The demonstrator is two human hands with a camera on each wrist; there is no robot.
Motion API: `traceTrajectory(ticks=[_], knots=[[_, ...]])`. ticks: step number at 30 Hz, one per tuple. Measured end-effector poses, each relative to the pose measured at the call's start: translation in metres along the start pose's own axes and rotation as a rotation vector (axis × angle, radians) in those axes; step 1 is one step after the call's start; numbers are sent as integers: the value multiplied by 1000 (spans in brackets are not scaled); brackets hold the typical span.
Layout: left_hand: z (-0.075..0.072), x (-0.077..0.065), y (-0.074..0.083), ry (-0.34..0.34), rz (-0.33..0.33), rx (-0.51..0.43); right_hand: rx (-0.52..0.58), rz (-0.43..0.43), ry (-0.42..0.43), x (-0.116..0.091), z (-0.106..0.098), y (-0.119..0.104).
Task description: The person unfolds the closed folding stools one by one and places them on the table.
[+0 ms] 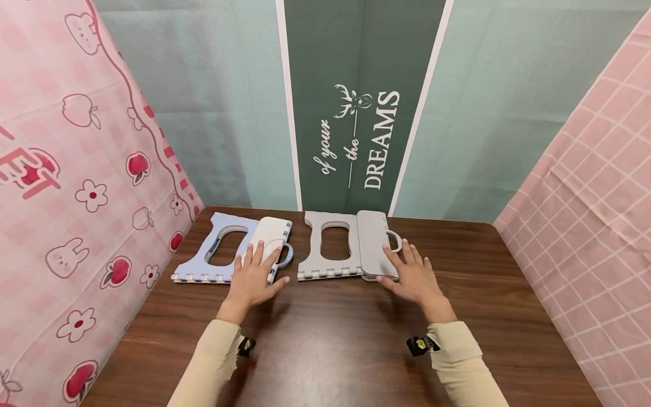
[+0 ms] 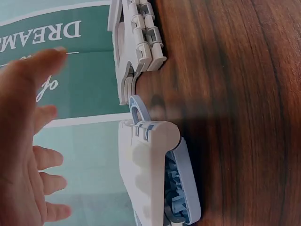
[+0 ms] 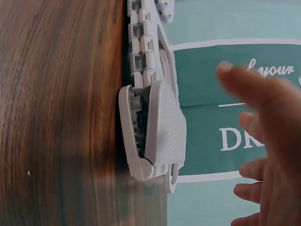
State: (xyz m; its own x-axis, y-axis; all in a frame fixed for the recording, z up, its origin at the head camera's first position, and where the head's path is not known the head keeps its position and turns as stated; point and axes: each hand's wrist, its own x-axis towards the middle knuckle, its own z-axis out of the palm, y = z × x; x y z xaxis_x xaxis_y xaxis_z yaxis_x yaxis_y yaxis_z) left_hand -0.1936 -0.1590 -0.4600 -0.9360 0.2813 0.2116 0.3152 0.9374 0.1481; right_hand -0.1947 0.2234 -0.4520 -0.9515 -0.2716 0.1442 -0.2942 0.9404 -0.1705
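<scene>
Two folding step stools lie folded flat side by side on the table. The left one is a blue and white folding stool (image 1: 201,257) with a white top panel and a blue loop handle (image 1: 286,255). To its right lies a grey folding stool (image 1: 329,265) with a pale loop handle (image 1: 394,242). My left hand (image 1: 252,281) is over the white panel's near end, fingers spread; the left wrist view shows a gap between them. Over the right edge of the grey stool is my right hand (image 1: 414,277), also spread and holding nothing, apart from the stool in the right wrist view.
Both stools lie near the back edge of the brown wooden table (image 1: 325,345). Behind it hangs a green cloth (image 1: 356,51) with white lettering. Pink patterned cloths border the left (image 1: 76,226) and right (image 1: 585,198) sides.
</scene>
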Motion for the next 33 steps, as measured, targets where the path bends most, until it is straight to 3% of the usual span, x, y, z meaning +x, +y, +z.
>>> traceTrajectory(ticks=[13, 19, 24, 33], knots=[[-3, -1, 6, 73, 13, 6, -18, -17, 67, -6, -7, -8], [-1, -6, 15, 110, 27, -57, 6, -31, 93, -10, -3, -11], [5, -3, 22, 138, 39, -100, 26, -14, 88, -9, 2, -9], [25, 5, 32, 128, 53, -152, 70, 43, 30, -8, 11, -3]])
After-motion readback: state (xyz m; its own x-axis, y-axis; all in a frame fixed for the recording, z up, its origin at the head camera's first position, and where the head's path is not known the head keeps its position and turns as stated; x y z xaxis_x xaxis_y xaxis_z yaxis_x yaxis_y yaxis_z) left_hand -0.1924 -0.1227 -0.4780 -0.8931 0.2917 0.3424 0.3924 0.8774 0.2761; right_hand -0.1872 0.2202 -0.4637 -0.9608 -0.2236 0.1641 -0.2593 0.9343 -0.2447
